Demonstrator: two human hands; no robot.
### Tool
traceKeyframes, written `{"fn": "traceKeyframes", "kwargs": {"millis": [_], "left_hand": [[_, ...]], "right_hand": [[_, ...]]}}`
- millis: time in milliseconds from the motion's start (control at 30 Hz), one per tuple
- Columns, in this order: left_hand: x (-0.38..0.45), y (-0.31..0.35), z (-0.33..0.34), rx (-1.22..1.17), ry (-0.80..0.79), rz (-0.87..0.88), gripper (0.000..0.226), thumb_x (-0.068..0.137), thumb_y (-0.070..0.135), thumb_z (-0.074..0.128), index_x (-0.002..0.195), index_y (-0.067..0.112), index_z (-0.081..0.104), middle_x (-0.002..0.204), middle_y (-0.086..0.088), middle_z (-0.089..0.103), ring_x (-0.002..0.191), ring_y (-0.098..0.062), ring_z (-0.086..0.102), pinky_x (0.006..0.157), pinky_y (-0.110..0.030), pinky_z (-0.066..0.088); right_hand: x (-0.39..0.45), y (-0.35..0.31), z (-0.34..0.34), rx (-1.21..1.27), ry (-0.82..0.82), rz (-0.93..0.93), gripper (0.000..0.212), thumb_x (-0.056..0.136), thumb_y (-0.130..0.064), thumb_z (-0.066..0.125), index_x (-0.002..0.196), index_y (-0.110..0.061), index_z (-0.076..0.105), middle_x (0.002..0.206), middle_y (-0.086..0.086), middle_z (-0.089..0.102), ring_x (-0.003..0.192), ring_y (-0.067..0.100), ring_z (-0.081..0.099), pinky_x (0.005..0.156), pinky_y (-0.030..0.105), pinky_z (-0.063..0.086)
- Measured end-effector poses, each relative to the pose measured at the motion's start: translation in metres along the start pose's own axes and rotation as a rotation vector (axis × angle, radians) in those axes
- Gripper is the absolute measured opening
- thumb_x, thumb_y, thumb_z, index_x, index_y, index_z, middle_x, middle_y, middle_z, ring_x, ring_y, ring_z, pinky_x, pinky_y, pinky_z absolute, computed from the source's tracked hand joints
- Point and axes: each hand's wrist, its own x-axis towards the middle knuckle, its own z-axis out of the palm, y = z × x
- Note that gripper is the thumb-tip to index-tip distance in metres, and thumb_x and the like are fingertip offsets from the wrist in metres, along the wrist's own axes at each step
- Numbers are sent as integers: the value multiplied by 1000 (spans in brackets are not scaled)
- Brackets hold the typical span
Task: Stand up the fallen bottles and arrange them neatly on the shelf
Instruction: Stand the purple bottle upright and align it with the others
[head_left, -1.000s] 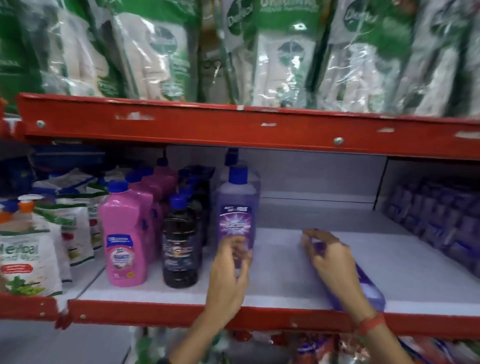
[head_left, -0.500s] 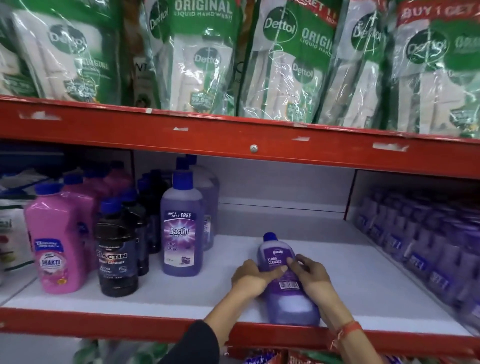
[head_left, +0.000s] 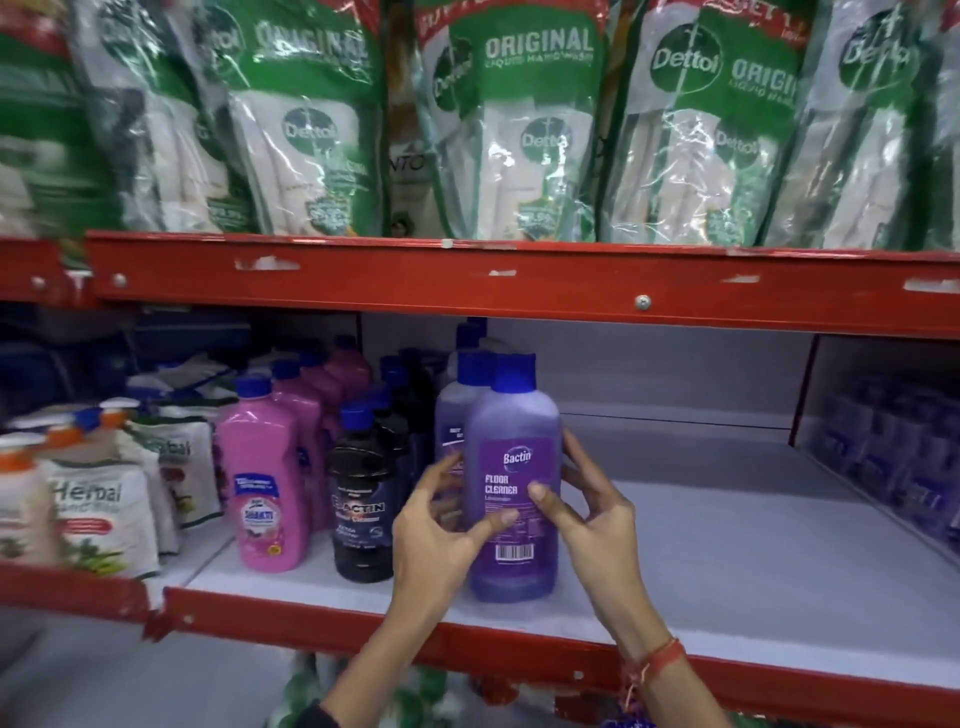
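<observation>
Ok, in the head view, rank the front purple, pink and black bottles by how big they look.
1. Purple Bactin bottle, held upright in both hands, nearest the camera, so partly unsure.
2. Pink bottle.
3. Black bottle, clearly shortest.

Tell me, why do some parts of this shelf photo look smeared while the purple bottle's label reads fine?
Head view: the purple bottle at centre is sharp; the herbal pouches at the left edge and the purple packs at right are blurred; glare streaks the green Dettol pouches above.

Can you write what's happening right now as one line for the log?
step: standing bottle | purple floor cleaner bottle: upright on white shelf | left hand, right hand: holding it
</observation>
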Motion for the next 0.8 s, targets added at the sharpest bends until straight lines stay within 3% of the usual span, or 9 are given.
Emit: {"fn": "traceKeyframes", "kwargs": {"millis": [133, 233, 333, 400, 500, 567, 667, 733, 800], "left_hand": [[-2, -12, -17, 80, 66, 47, 77, 47, 33, 92, 114, 38, 54, 102, 6, 67, 88, 0, 66, 71, -13, 54], [-3, -17, -20, 128, 57, 45, 69, 55, 42, 87, 115, 33, 55, 103, 8, 64, 89, 1, 64, 73, -16, 55], [-5, -19, -23, 10, 49, -2, 34, 77, 61, 59, 103, 38, 65, 107, 4, 66, 97, -5, 66, 81, -22, 55], [-5, -27, -28, -134, 28, -66, 28, 86, 47, 54, 96, 28, 72, 104, -6, 72, 98, -19, 68, 85, -32, 56], [-4, -28, -35, -157, -80, -80, 19, 75, 28, 67, 89, 16, 72, 94, -9, 73, 87, -15, 67, 84, -35, 55], [-2, -28, -36, -74, -206, -73, 44, 66, 31, 83, 104, 19, 64, 102, -3, 70, 91, -8, 67, 87, -29, 52], [0, -27, -35, -64, -374, -134, 89, 57, 26, 86, 132, 30, 40, 122, 2, 62, 105, 1, 64, 83, -15, 51], [-3, -25, -35, -59, -416, -133, 95, 66, 9, 84, 139, 33, 28, 130, 2, 59, 108, 4, 63, 82, -12, 51], [-7, -24, -37, 11, -367, -90, 96, 68, 9, 82, 140, 38, 26, 133, 2, 57, 108, 5, 62, 83, -12, 51]], "right_hand": [[-1, 13, 19, -28, -19, -21, 62, 79, 1, 71, 127, -33, 54, 115, -11, 68, 108, 6, 65, 67, 19, 59], [-4, 18, 21, -42, 17, -34, 54, 77, -2, 74, 121, -30, 61, 114, -9, 69, 104, 2, 67, 69, 14, 57], [-15, 25, 21, -167, 128, -61, 43, 73, -10, 78, 114, -16, 68, 111, 0, 70, 98, 4, 68, 68, 9, 55], [-23, 27, 21, -242, 117, -59, 45, 72, -20, 79, 116, -18, 68, 112, -3, 70, 99, 3, 67, 69, 8, 55], [-28, 22, 23, -241, -67, 28, 60, 67, -42, 78, 122, -28, 60, 117, -21, 65, 103, -13, 62, 77, 8, 53], [-23, 20, 23, -240, -198, 95, 59, 63, -52, 80, 114, -31, 60, 106, -27, 69, 100, -9, 65, 76, 7, 51], [-14, 21, 20, -241, -261, 140, 53, 59, -52, 75, 105, -28, 65, 106, -10, 72, 105, 10, 66, 87, 19, 52], [-10, 20, 15, -215, -319, 146, 49, 68, -47, 76, 111, -30, 63, 117, -6, 68, 114, 11, 62, 99, 30, 50], [-9, 18, 10, -171, -348, 140, 47, 76, -36, 74, 120, -34, 57, 120, -5, 69, 112, 10, 64, 96, 29, 54]]}}
